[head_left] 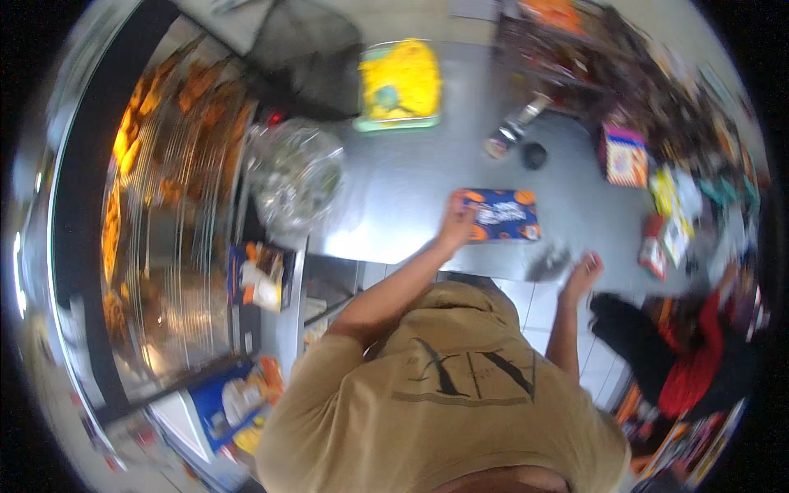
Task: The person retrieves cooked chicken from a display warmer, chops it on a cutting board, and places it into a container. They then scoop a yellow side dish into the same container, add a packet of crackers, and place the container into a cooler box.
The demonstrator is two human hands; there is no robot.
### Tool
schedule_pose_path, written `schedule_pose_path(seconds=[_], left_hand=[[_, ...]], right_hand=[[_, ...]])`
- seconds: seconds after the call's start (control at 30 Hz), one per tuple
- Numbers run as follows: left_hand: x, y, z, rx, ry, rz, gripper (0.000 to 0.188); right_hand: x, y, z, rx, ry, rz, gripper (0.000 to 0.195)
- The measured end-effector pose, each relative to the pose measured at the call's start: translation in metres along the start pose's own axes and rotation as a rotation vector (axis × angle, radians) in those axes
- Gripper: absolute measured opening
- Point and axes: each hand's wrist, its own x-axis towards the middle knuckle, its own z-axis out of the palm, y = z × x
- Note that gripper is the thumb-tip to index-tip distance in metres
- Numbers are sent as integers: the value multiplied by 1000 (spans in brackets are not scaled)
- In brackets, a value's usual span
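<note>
A blue cardboard box with orange designs and white lettering (505, 214) lies flat near the front edge of the metal counter. My left hand (457, 219) touches its left end; blur hides whether the fingers grip it. Lower right of the box, at the counter's front edge, my right hand (585, 271) has its fingers curled, and what it may hold cannot be made out. Beyond the box are a bottle or jar lying on its side (511, 132) and a round black lid (534, 155). A green-rimmed tray of yellow food (400, 80) stands at the back.
A lit glass food display case (179, 215) stands at left, with a clear plastic bag (299, 175) beside it. On the right are a small printed box (625, 157), several packets (669, 228) and crowded shelves (567, 61). A person in black and red (693, 363) is at lower right.
</note>
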Motion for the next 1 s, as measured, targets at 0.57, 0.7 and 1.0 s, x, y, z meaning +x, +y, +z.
schedule_pose_path(seconds=[0.57, 0.7, 1.0], left_hand=[[-194, -136, -357, -17, 1996, -506, 70], [-176, -170, -397, 266, 1665, -402, 55], [-213, -175, -376, 462, 1683, -150, 40]], right_hand=[[30, 25, 63, -140, -708, -217, 40], [12, 34, 84, -96, -757, -208, 44], [-42, 17, 124, -65, -956, -306, 43]])
